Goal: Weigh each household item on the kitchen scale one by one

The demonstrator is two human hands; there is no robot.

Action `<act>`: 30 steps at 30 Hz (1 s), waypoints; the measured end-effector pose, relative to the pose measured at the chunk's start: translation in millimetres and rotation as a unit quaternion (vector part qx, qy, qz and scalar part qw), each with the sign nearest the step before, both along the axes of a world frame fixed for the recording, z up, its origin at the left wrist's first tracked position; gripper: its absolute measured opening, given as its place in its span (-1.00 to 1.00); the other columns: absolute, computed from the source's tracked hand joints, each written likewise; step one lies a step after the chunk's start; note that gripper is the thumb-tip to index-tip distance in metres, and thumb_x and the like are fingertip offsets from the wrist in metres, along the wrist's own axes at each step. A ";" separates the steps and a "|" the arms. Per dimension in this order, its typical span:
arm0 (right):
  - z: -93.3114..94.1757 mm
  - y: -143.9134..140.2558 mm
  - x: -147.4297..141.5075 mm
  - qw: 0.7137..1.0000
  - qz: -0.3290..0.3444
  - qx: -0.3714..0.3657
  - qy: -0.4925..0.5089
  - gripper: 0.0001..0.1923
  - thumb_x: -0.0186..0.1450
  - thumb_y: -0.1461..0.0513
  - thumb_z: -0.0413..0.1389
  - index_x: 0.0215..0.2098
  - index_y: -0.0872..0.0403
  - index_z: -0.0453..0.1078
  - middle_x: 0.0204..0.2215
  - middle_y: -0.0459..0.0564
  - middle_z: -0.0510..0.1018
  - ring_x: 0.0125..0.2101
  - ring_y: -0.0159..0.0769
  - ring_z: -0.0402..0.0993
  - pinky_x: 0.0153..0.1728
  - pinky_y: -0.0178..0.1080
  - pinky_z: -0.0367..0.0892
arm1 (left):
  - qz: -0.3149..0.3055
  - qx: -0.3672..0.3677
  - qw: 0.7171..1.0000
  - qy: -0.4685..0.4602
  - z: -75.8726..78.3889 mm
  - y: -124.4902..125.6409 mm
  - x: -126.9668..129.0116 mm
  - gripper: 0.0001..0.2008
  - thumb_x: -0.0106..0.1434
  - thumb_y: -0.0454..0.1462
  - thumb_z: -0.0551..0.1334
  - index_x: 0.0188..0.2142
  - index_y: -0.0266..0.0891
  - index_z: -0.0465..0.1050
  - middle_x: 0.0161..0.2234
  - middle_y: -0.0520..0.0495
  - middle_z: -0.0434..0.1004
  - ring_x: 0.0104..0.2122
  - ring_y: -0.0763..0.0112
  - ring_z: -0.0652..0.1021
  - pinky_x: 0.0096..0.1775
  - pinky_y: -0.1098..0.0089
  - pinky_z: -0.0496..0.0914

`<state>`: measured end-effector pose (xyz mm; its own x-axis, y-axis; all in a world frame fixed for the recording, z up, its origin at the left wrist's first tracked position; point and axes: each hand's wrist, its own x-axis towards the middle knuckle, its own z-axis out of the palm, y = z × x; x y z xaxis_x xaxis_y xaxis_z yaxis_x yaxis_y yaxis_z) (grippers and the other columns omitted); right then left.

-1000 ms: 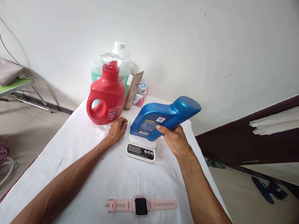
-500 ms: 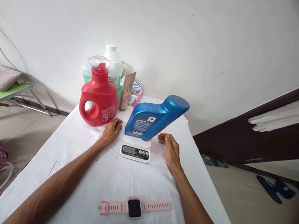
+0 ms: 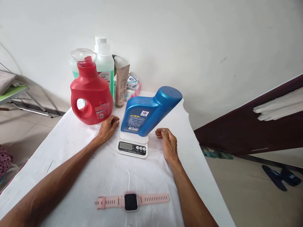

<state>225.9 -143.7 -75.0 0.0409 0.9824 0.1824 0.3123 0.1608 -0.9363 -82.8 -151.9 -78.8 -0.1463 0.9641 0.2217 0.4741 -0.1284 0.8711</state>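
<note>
A blue plastic bottle [image 3: 144, 110] with a wide round cap stands on a white digital kitchen scale [image 3: 121, 151], its neck slanting up to the right. The scale's display looks blank. On the cloth left of the scale rests my left hand [image 3: 108, 128], fingers loosely bent and holding nothing, close to the base of a red detergent jug [image 3: 92, 91]. My right hand [image 3: 168, 143] lies on its edge to the right of the scale, fingers half curled, loose and empty. Neither hand touches the bottle. Nearer to me, a pink-strapped smartwatch [image 3: 131, 201] lies flat.
Behind the jug stand bottles of green liquid [image 3: 104, 63], a beige tube [image 3: 121, 86] and a small soap box [image 3: 132, 82] against the wall. A white cloth [image 3: 90, 189] covers the table. Dark slippers [image 3: 280, 176] lie on the floor at right; a green folding stool [image 3: 14, 91] stands at left.
The whole view has shifted slightly, so everything sits a little higher and further left. Both hands, the bottle and the scale keep their places relative to each other.
</note>
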 end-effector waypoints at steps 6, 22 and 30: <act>0.4 0.4 -0.2 1.000 -0.004 -0.003 -0.007 -0.45 0.48 -0.24 0.01 -0.23 0.01 0.53 -0.25 0.05 0.66 -0.18 -0.11 0.56 -0.05 -0.05 0.44 | -0.002 -0.006 1.000 0.000 1.8 -0.8 0.4 -0.78 0.33 -0.16 0.16 -0.16 -0.21 0.48 -0.33 -0.08 0.65 -0.34 0.28 0.62 -0.17 0.26 0.52; 6.9 -3.1 -1.0 0.999 0.005 -0.017 0.032 -0.39 0.43 -0.31 0.03 -0.23 0.01 0.54 -0.22 0.08 0.67 -0.17 -0.07 0.57 -0.09 -0.02 0.43 | -0.002 -0.006 1.000 0.003 1.8 -0.8 0.6 -0.76 0.33 -0.13 0.15 -0.15 -0.21 0.49 -0.33 -0.07 0.64 -0.36 0.28 0.61 -0.18 0.26 0.52; 97.4 -12.6 -23.6 0.993 0.112 0.011 0.025 -0.13 0.04 -0.13 0.51 0.24 -0.14 0.38 0.27 0.09 0.52 0.29 0.11 0.40 0.22 0.10 0.37 | -0.005 -0.016 1.000 0.007 4.1 -1.0 -1.1 -0.68 0.34 -0.06 0.15 -0.14 -0.22 0.52 -0.31 -0.12 0.68 -0.32 0.23 0.64 -0.24 0.27 0.49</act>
